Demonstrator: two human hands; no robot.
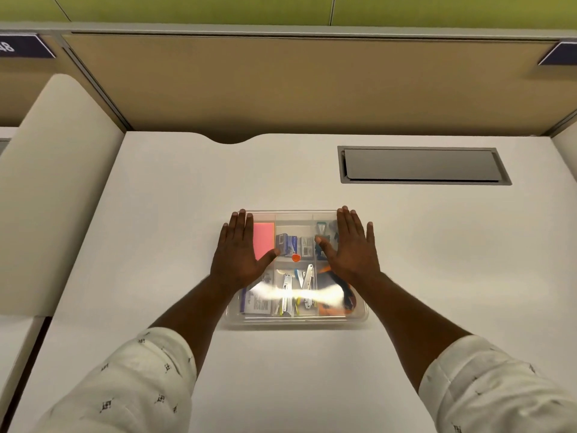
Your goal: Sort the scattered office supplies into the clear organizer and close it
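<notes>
Left grip [240,248] at 9 o'clock, right grip [349,245] at 3 — fingers spread flat; press organizer lid [294,220] evenly.

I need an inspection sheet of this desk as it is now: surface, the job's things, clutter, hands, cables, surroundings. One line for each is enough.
Surface: white desk, with a grey hatch set into it at the far right.
Job's things: clear organizer with its lid on top. Inside are pink notes far left, staple boxes far middle and staplers near middle. Whether the lid is latched cannot be told.
Clutter: nothing seen.
Hands: left hand and right hand lie flat on the lid, fingers straight, one at each side.
Cables: nothing seen.
Surroundings: beige partition behind the desk, green wall above it.
</notes>
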